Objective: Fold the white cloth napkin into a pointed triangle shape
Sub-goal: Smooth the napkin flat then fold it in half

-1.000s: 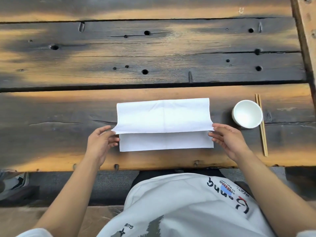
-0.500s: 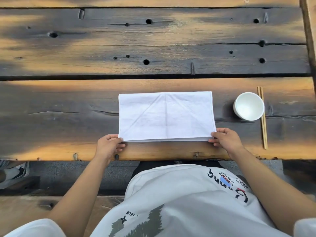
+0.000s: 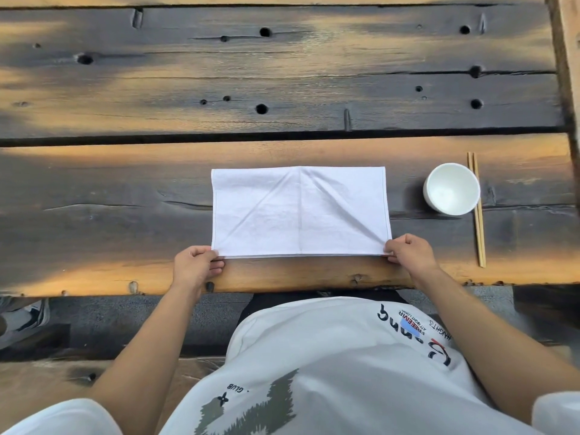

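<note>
The white cloth napkin (image 3: 299, 211) lies flat on the dark wooden table (image 3: 282, 89), folded in half into a wide rectangle with its two layers meeting along the near edge. Old crease lines run diagonally and down its middle. My left hand (image 3: 195, 266) pinches the near left corner. At the near right corner my right hand (image 3: 408, 252) pinches both layers. The two hands sit just inside the table's front edge.
A white bowl (image 3: 451, 188) stands to the right of the napkin, with a pair of wooden chopsticks (image 3: 477, 211) lying lengthwise beside it. A wide gap (image 3: 188, 140) between planks runs behind the napkin. The table's right edge (image 3: 565, 89) is near the bowl.
The top layer, held partway down a second ago, has been drawn toward me until its edge meets the near edge. Both hands moved closer to the table's front with the corners.
</note>
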